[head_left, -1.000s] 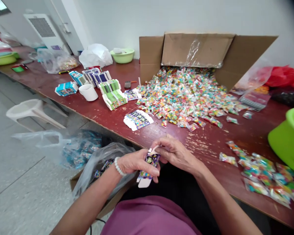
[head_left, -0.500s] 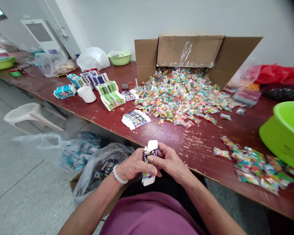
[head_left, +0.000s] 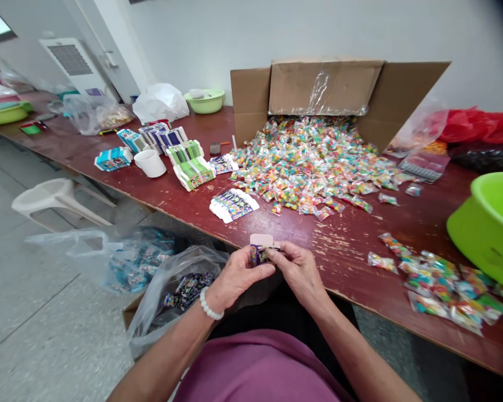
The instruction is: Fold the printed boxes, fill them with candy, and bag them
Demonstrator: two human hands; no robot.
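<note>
A small purple printed carton [head_left: 257, 252] with a white flap standing up is between my two hands, above my lap at the table's front edge. My left hand [head_left: 240, 277] grips it from the left, with a beaded bracelet on the wrist. Thumb and fingers of my right hand [head_left: 297, 271] close on its right side, covering part of it. Just beyond lies a stack of flat cartons [head_left: 235, 205]. Behind it, a big heap of wrapped candies [head_left: 310, 167] spills from a cardboard box [head_left: 324, 86].
A smaller pile of candy packets [head_left: 438, 282] lies by a green basin [head_left: 486, 229] at right. At left stand green cartons [head_left: 190, 164] and a white mug [head_left: 150, 163]. Below, an open plastic bag [head_left: 145, 312] holds dark purple packs, near a white stool [head_left: 52, 195].
The carton has gone from lengthwise with both end flaps showing to higher and more upright, one flap up. Both hands have risen slightly with it, and the right fingers have shifted on it.
</note>
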